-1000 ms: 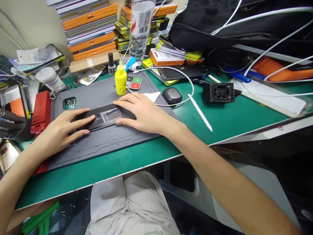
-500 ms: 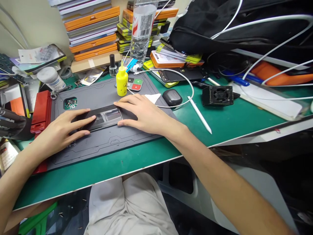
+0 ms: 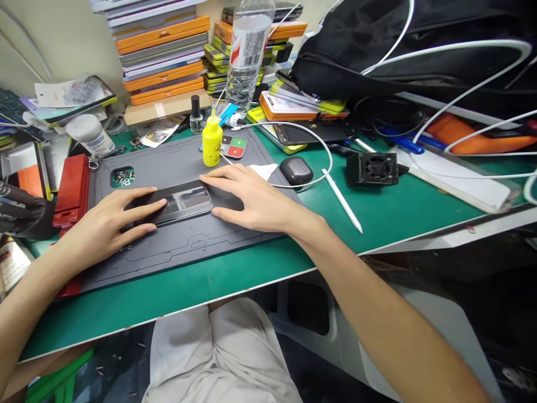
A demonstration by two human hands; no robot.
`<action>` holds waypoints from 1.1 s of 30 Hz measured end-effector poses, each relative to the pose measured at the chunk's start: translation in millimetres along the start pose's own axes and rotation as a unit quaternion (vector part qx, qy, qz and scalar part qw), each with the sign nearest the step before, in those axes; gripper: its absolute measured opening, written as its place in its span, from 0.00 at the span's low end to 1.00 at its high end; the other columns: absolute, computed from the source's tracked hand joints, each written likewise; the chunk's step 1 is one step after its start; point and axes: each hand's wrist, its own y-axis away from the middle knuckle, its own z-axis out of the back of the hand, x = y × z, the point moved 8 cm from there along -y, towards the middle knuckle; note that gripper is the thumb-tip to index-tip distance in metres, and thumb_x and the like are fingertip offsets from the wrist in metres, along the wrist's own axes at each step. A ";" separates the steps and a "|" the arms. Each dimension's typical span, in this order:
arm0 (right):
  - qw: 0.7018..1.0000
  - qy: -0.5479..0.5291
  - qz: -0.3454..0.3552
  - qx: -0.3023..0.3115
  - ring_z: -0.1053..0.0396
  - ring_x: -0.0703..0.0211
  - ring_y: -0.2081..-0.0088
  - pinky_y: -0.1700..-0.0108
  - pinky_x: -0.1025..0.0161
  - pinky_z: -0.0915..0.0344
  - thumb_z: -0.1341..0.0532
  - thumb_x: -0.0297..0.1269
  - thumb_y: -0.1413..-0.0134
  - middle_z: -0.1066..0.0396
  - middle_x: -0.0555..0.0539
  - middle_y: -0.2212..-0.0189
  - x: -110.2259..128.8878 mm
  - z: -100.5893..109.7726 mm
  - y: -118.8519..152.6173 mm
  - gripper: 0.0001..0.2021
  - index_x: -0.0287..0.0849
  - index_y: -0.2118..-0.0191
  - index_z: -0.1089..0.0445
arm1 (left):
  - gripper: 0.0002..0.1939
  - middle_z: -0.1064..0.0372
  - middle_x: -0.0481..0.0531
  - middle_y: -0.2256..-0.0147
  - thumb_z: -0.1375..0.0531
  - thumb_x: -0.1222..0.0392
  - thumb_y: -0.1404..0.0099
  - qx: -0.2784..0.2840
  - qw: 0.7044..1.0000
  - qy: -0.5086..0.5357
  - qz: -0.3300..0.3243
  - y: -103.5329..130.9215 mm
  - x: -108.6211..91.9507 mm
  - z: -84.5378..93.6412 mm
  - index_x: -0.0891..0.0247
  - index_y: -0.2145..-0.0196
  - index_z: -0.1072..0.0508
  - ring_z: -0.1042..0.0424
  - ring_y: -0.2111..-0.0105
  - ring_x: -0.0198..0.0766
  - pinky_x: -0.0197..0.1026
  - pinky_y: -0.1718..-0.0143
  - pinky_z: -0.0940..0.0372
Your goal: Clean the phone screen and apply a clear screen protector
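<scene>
A black smartphone (image 3: 184,202) lies face up on the dark grey work mat (image 3: 168,252), its glossy screen reflecting light. My left hand (image 3: 104,221) holds its left end, thumb along the near edge and index finger on the glass; that end is partly hidden. My right hand (image 3: 255,198) is at the right end with thumb and fingers apart, fingertips by the far corner and the thumb beside the near corner. Behind the phone stands a yellow dropper bottle (image 3: 212,143). A white paper piece (image 3: 264,170) lies beyond my right hand.
A red clamp-like block (image 3: 71,196) borders the mat's left side. To the right are a black earbud case (image 3: 296,170), a white stylus (image 3: 343,202) and a small black fan (image 3: 372,167). A water bottle (image 3: 247,61) and stacked boxes (image 3: 163,50) stand behind.
My right thumb has shifted slightly outward from the phone's near right corner, baring more of that end. My left hand keeps its place on the phone. The camera view has shifted slightly.
</scene>
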 end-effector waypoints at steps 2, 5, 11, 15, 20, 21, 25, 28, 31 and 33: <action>1.000 0.005 -0.001 0.002 0.26 0.25 0.20 0.16 0.22 0.30 0.36 0.39 0.20 0.21 0.35 0.19 0.3 -0.7 0.6 0.35 0.49 0.13 0.23 | 0.38 0.27 0.58 0.13 0.47 0.21 0.05 0.001 1.000 -0.002 0.001 -0.4 0.0 -0.3 0.39 0.16 0.17 0.23 0.17 0.67 0.68 0.12 0.29; 1.000 0.020 -0.003 -0.001 0.26 0.26 0.21 0.16 0.22 0.30 0.40 0.36 0.21 0.21 0.33 0.19 0.5 -2.4 0.9 0.37 0.44 0.12 0.24 | 0.39 0.26 0.59 0.13 0.48 0.20 0.05 -0.001 1.000 -0.002 0.002 -1.1 -0.7 0.0 0.40 0.17 0.16 0.23 0.17 0.66 0.68 0.12 0.29; 0.999 0.042 0.001 -0.013 0.26 0.24 0.21 0.17 0.20 0.29 0.35 0.54 0.13 0.21 0.32 0.19 2.3 -5.4 -1.3 0.34 0.49 0.14 0.23 | 0.40 0.26 0.57 0.13 0.48 0.18 0.07 0.002 1.000 0.005 0.009 -0.1 0.9 -1.7 0.38 0.16 0.17 0.23 0.18 0.66 0.68 0.11 0.31; 0.998 0.054 0.004 -0.012 0.24 0.24 0.22 0.17 0.22 0.28 0.36 0.55 0.12 0.20 0.30 0.20 4.2 -6.1 -2.4 0.33 0.45 0.15 0.22 | 0.39 0.26 0.55 0.13 0.47 0.19 0.06 -0.001 1.000 0.004 0.009 0.5 2.6 -2.2 0.36 0.16 0.18 0.23 0.18 0.65 0.67 0.11 0.31; 0.997 0.079 0.001 -0.005 0.24 0.24 0.22 0.18 0.23 0.26 0.37 0.53 0.12 0.20 0.31 0.20 8.3 -6.0 -3.0 0.32 0.47 0.15 0.22 | 0.39 0.25 0.56 0.14 0.47 0.18 0.07 -0.001 1.000 0.008 0.008 0.1 3.4 -2.5 0.35 0.16 0.17 0.21 0.20 0.66 0.68 0.12 0.29; 0.996 0.084 0.000 -0.004 0.24 0.25 0.22 0.19 0.24 0.26 0.37 0.53 0.11 0.20 0.31 0.20 9.1 -6.2 -3.1 0.31 0.47 0.15 0.22 | 0.39 0.25 0.57 0.14 0.47 0.18 0.07 -0.002 1.000 0.006 0.008 0.3 3.7 -2.5 0.35 0.16 0.17 0.21 0.20 0.66 0.69 0.12 0.29; 0.995 0.098 0.004 -0.004 0.24 0.25 0.22 0.18 0.25 0.26 0.37 0.52 0.12 0.20 0.30 0.21 11.7 -6.9 -3.9 0.32 0.43 0.16 0.22 | 0.38 0.25 0.56 0.14 0.46 0.19 0.07 -0.010 1.000 0.002 0.002 1.6 4.0 -2.4 0.35 0.16 0.17 0.21 0.20 0.65 0.68 0.12 0.29; 0.995 0.101 0.008 -0.005 0.24 0.25 0.22 0.18 0.25 0.26 0.38 0.51 0.12 0.19 0.30 0.21 12.4 -7.6 -4.5 0.32 0.42 0.16 0.22 | 0.38 0.25 0.57 0.14 0.46 0.20 0.06 -0.009 1.000 0.003 0.000 1.8 3.5 -2.7 0.35 0.16 0.18 0.20 0.20 0.66 0.68 0.12 0.29; 0.995 0.100 0.009 -0.007 0.24 0.25 0.22 0.19 0.24 0.25 0.37 0.51 0.12 0.19 0.32 0.21 12.4 -7.6 -4.7 0.30 0.46 0.16 0.22 | 0.40 0.25 0.57 0.14 0.48 0.18 0.07 -0.004 1.000 0.003 0.007 1.1 3.4 -3.4 0.37 0.16 0.17 0.21 0.19 0.66 0.69 0.11 0.30; 0.995 0.099 0.010 -0.009 0.24 0.24 0.23 0.20 0.23 0.24 0.37 0.51 0.12 0.19 0.31 0.21 12.4 -7.5 -4.5 0.30 0.46 0.17 0.21 | 0.41 0.25 0.58 0.14 0.48 0.18 0.07 0.002 1.000 0.006 0.011 0.7 3.4 -4.3 0.38 0.16 0.17 0.22 0.18 0.66 0.70 0.10 0.31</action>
